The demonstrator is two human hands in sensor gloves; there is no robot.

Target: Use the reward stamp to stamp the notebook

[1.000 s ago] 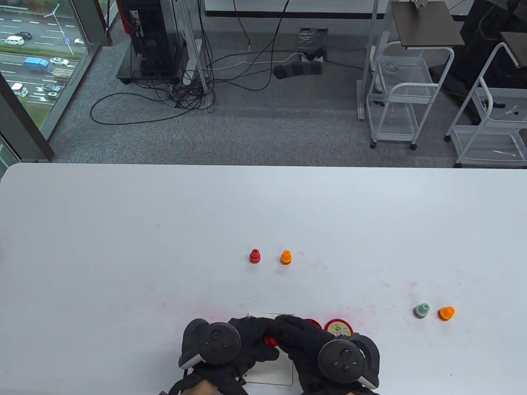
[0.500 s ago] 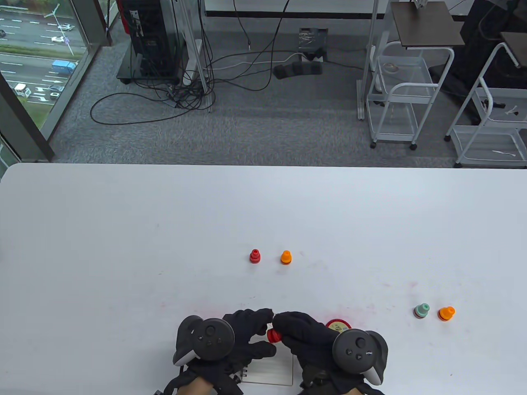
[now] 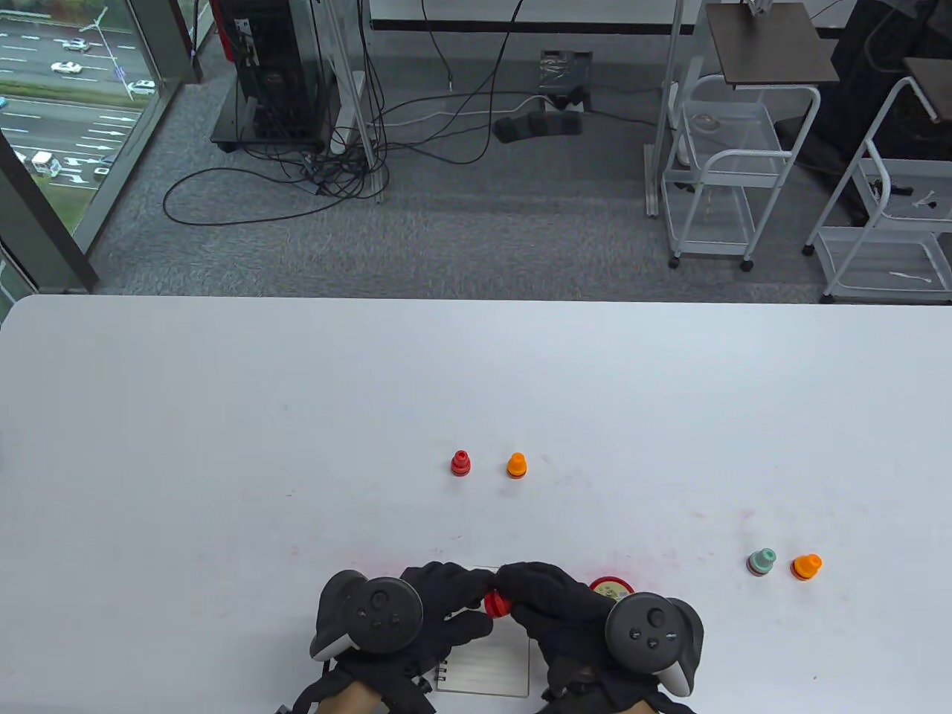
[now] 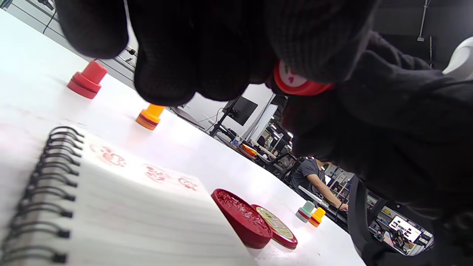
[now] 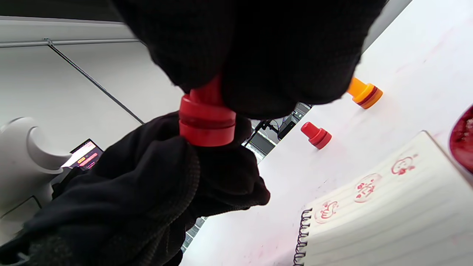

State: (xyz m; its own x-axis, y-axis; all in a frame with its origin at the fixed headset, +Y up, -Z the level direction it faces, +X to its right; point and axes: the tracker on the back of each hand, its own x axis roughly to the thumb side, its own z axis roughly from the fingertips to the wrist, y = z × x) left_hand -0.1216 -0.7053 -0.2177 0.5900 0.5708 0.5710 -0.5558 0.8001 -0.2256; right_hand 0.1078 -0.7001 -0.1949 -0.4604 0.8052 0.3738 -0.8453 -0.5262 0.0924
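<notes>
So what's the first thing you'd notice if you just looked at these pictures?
Two black-gloved hands meet at the table's near edge, the right hand holding a red stamp up above a spiral notebook. The notebook's top line already carries three red face prints. Beside it lies an open red ink pad, and little red, orange and green stamps dot the white table.

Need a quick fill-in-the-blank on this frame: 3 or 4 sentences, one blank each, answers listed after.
1. The red stamp is held in the air between ____ gloved hands.
2. The notebook page shows ____ red stamped marks in a row.
3. The red ink pad lies with its lid ____.
4. Next to the teal stamp stands an ____ stamp.

Answers: both; three; off; orange
</notes>
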